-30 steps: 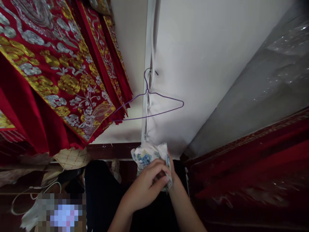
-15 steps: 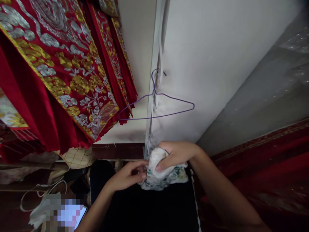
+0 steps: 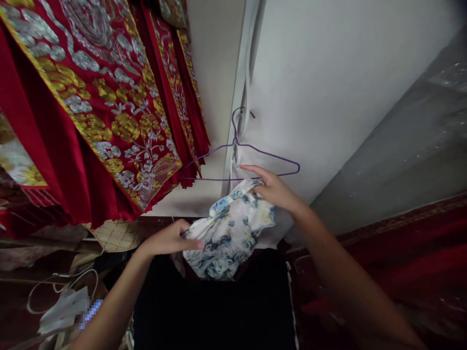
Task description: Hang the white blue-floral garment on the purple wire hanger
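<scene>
Both my hands hold a white cloth with a blue flower print (image 3: 228, 233), bunched and partly spread between them. My left hand (image 3: 171, 239) pinches its lower left edge. My right hand (image 3: 272, 187) grips its upper right corner, raised close under a purple wire hanger (image 3: 251, 163) that hangs on a nail in the white wall. My index finger points along the hanger's lower bar, just short of touching it.
Red garments embroidered in gold and silver (image 3: 98, 102) hang at the left. A white cable duct (image 3: 242, 87) runs down the wall behind the hanger. Plastic-covered red fabric (image 3: 401, 253) fills the right. Below lies a black surface (image 3: 219, 311), with white cords (image 3: 54, 291) at lower left.
The cloth has been lifted from a tight bundle near the black surface and partly unfolded. My right hand rose toward the hanger, and my left hand moved left along the cloth's edge.
</scene>
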A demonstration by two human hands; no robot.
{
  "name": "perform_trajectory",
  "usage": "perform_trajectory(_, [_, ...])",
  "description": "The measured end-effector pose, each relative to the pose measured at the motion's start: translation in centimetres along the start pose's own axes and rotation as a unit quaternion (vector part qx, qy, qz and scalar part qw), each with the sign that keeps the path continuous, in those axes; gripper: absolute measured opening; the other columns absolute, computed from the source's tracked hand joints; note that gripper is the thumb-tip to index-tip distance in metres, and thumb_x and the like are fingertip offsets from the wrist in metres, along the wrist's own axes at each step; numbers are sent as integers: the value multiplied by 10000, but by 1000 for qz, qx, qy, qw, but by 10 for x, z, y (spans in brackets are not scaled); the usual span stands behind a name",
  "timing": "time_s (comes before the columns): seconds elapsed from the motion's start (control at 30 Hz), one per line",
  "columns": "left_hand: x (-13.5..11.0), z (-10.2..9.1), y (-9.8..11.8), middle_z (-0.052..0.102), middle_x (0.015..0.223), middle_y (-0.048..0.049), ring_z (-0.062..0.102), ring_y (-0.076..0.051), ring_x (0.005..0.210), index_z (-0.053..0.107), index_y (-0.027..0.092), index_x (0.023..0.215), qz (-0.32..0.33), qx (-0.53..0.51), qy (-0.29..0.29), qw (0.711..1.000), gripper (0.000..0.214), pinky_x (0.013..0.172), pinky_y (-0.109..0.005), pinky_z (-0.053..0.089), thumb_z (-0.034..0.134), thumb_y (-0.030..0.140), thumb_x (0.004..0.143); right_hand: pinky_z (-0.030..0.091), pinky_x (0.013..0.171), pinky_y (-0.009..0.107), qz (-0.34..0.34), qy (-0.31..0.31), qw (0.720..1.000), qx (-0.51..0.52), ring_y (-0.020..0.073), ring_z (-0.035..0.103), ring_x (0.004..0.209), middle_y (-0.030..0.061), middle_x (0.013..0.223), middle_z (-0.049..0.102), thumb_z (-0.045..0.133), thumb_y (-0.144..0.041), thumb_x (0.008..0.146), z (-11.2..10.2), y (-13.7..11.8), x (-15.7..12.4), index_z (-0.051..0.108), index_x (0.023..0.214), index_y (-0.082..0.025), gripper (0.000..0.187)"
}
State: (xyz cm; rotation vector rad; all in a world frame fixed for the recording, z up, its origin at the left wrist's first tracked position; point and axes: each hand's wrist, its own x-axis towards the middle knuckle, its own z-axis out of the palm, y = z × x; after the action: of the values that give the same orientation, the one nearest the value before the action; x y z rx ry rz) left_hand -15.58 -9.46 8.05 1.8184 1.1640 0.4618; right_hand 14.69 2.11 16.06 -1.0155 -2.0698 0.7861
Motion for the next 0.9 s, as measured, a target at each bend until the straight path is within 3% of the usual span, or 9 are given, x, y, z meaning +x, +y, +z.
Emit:
perform_trajectory(0.1, [-6, -15, -4, 539, 609, -5, 484, -143, 567, 573, 158, 644, -88, 129, 41, 987, 553, 512, -242, 278, 540, 675, 834, 504, 886, 311, -11, 55, 998, -34, 204, 661, 979, 52, 1226, 689, 487, -92, 707, 14, 45, 12, 624, 1334, -217, 655])
perform_trajectory(0.2, [-6, -23, -6, 632, 664, -57, 599, -217, 639, 637, 177, 668, -146, 248, 83, 954, 558, 567, -268, 376, 484, 681, 852, 492, 837, 304, -26, 78, 993, -83, 218, 670, 899, 47, 1015, 744, 471, -95, 693, 17, 69, 13, 729, 1127, -178, 511])
perform_trajectory(0.3, [1, -30, -10, 703, 910, -129, 652, -309, 935, 701, 178, 815, -108, 349, 163, 916, 447, 798, -358, 480, 492, 567, 890, 453, 707, 262, -39, 69, 990, -115, 195, 652, 771, 13, 848, 733, 460, -95, 692, 7, 68, 3, 745, 999, -177, 427])
perform_trajectory(0.37, [10, -37, -11, 667, 1146, -175, 556, -348, 1194, 710, 156, 915, -58, 393, 225, 890, 388, 995, -430, 435, 494, 478, 906, 428, 669, 244, -41, 62, 991, -115, 182, 639, 748, -2, 804, 717, 458, -104, 696, -2, 62, -4, 745, 935, -180, 381])
perform_trajectory(0.47, [30, -50, -8, 583, 1307, -193, 437, -344, 1336, 707, 137, 955, 9, 404, 281, 871, 336, 1108, -464, 356, 478, 378, 907, 425, 672, 239, -36, 57, 993, -94, 180, 628, 748, -9, 779, 706, 459, -119, 681, -11, 55, -9, 739, 882, -175, 350])
perform_trajectory(0.6, [54, -66, -2, 670, 1023, -150, 612, -295, 1030, 685, 160, 819, 35, 359, 231, 904, 278, 948, -411, 464, 480, 336, 887, 426, 700, 249, -28, 40, 996, -77, 191, 624, 774, 3, 787, 702, 454, -137, 684, -15, 54, -7, 737, 868, -160, 338])
perform_trajectory(0.73, [62, -72, 5, 681, 807, -96, 635, -265, 813, 675, 195, 754, 13, 293, 198, 935, 171, 804, -354, 483, 571, 319, 810, 407, 683, 248, -22, 41, 996, -76, 186, 607, 754, 7, 761, 687, 462, -166, 713, -14, 54, -7, 725, 848, -149, 297])
perform_trajectory(0.8, [64, -70, 13, 676, 831, -90, 637, -264, 854, 649, 200, 722, 42, 284, 238, 928, 121, 827, -346, 479, 579, 280, 779, 405, 688, 246, -21, 41, 997, -66, 182, 600, 754, 4, 756, 679, 469, -172, 711, -13, 54, -8, 716, 832, -150, 276])
perform_trajectory(0.9, [69, -65, 31, 666, 1043, -109, 612, -275, 1043, 598, 188, 752, 126, 270, 328, 896, 87, 946, -366, 454, 552, 252, 790, 416, 698, 246, -10, 34, 998, -43, 179, 593, 757, 0, 758, 670, 472, -174, 707, -6, 56, -7, 707, 826, -156, 263])
